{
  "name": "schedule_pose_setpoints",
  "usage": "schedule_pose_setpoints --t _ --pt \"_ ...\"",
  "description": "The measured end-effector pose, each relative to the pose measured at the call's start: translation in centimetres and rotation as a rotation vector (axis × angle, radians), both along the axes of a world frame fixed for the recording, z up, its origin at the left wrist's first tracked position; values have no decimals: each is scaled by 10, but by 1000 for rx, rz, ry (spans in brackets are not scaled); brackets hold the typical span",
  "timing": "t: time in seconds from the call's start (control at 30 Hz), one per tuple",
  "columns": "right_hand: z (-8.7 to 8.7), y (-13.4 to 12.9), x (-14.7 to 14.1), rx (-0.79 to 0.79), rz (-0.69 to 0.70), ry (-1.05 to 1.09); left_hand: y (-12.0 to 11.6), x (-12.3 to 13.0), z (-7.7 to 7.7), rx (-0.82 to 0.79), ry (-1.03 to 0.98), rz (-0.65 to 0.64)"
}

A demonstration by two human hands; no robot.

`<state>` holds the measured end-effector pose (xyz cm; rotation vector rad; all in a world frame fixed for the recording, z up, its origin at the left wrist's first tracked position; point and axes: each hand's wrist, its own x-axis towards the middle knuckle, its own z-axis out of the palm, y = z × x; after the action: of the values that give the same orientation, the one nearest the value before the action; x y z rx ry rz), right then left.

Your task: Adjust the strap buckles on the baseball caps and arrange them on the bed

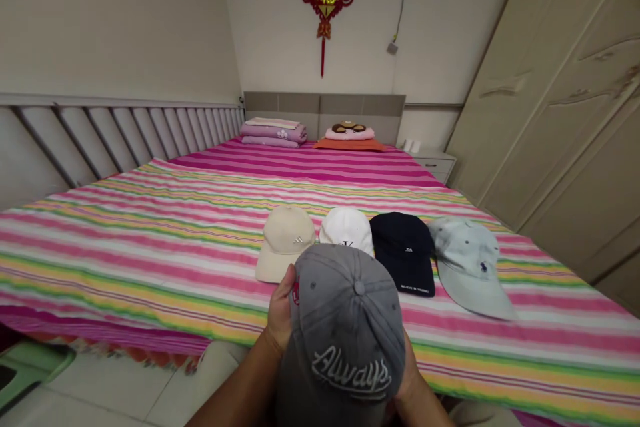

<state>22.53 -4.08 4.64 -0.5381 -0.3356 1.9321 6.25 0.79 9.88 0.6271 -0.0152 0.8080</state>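
Observation:
A grey baseball cap (350, 320) with "Always" stitched in white is held up in front of me, its brim pointing down toward my body. My left hand (281, 307) grips its left side, thumb on the outside. On the opposite side my right hand (409, 367) holds the cap, most of its fingers hidden behind it. Beyond it a row of caps lies on the bed: a beige cap (286, 237), a white cap (345, 223) partly covered by the grey one, a navy cap (403, 243) and a pale blue-grey cap (467, 257).
The striped bedspread (150, 240) spreads under the caps. Folded purple bedding (274, 133) and an orange and pink stack (349, 140) sit by the headboard (285, 105). A railing (135, 137) runs along the left, a wardrobe (560, 100) stands right, and a green stool (40, 370) is at lower left.

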Motion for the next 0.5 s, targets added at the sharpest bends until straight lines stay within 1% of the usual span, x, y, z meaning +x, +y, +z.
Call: schedule_pose_setpoints --t 0.1,0.27,0.4,0.5 --pt "-3 -1 -3 -2 48 6 3 -4 -6 -15 -50 41" --pt "-5 -4 -10 44 -30 57 6 -14 -12 -23 -56 91" --pt "4 -5 -13 55 -18 68 7 -20 -11 -61 -62 190" --pt "15 -2 -17 71 -35 63 6 -18 -10 -147 43 232"
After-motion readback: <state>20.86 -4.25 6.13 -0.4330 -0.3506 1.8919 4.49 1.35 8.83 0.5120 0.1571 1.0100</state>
